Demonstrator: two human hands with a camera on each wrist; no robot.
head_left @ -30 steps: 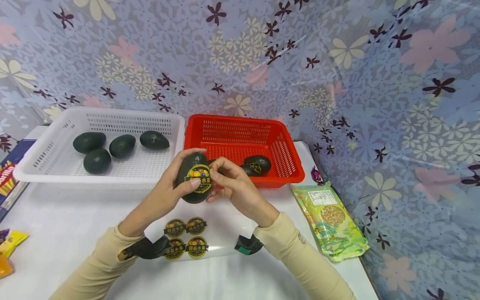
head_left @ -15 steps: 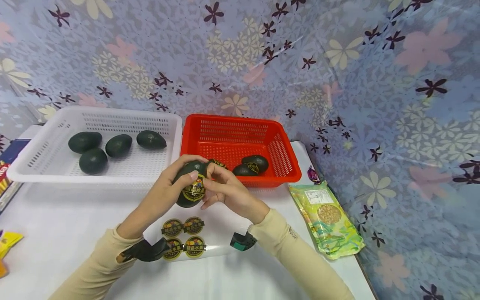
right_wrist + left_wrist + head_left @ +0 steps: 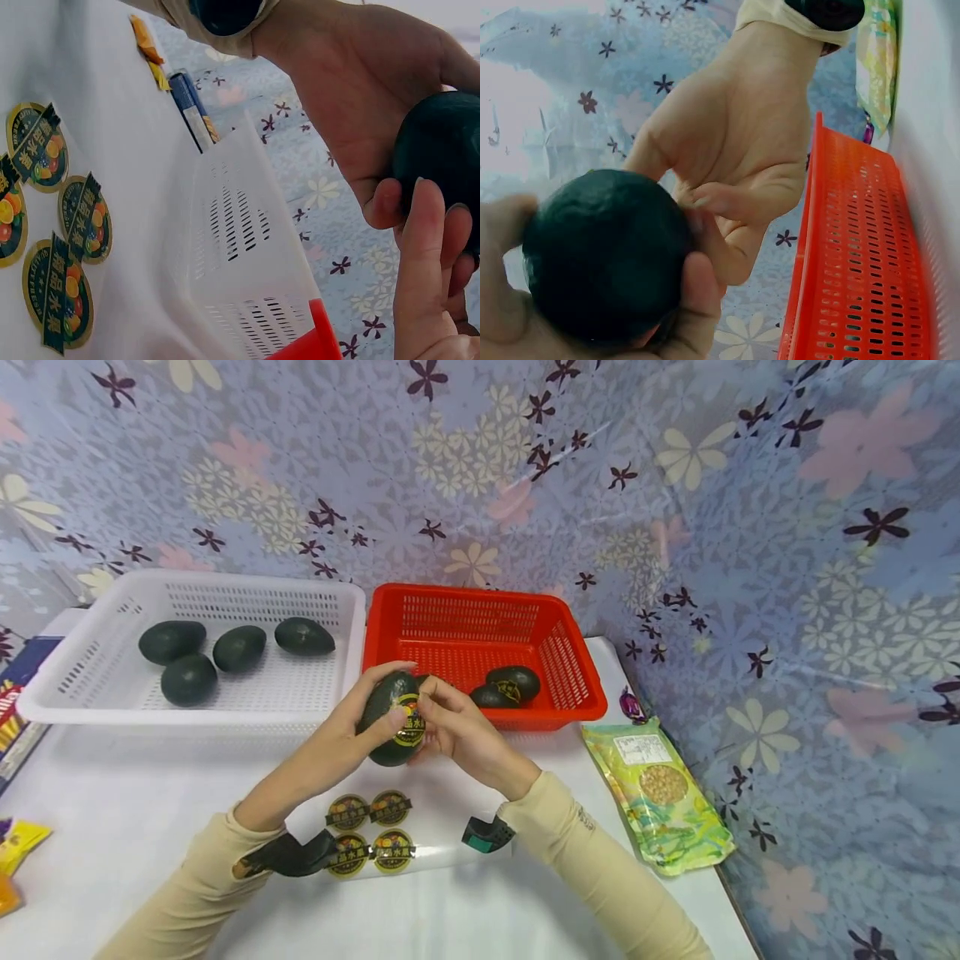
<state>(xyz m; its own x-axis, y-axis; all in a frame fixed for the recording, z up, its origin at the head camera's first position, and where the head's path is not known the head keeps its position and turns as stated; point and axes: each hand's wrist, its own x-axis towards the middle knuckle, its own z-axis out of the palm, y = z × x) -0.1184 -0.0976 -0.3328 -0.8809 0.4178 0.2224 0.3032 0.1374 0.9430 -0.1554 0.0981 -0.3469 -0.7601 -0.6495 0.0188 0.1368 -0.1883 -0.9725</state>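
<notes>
A white table (image 3: 112,793) covered in pale sheeting is seen in the head view, backed by a flower-printed blue-grey plastic backdrop (image 3: 675,485). On it a white perforated plastic basket (image 3: 247,714) is set at the left, with four bare dark green avocados (image 3: 187,679) lying in it. Touching its right wall, a red perforated plastic basket (image 3: 570,668) is placed, and two dark green labelled avocados (image 3: 512,683) are held in its front right corner. A green and yellow printed snack pouch (image 3: 660,793) is laid flat to the right of the red basket. A clear backing sheet of round black and gold fruit stickers (image 3: 371,831) is spread near the table's front edge, between the two beige sleeves; four stickers are counted in the head view, while only three are caught by the right wrist camera.

Above that sheet and in front of the red basket, a dark green oval avocado (image 3: 392,718) is held off the table. It is gripped by the left hand (image 3: 341,739), fingers and thumb curled round it. A round sticker (image 3: 410,727) on its side is pressed by the fingertips of the right hand (image 3: 457,735). The sticker is shown only by the head camera; in the left wrist view just the plain skin of the fruit and the right hand's palm are presented.
</notes>
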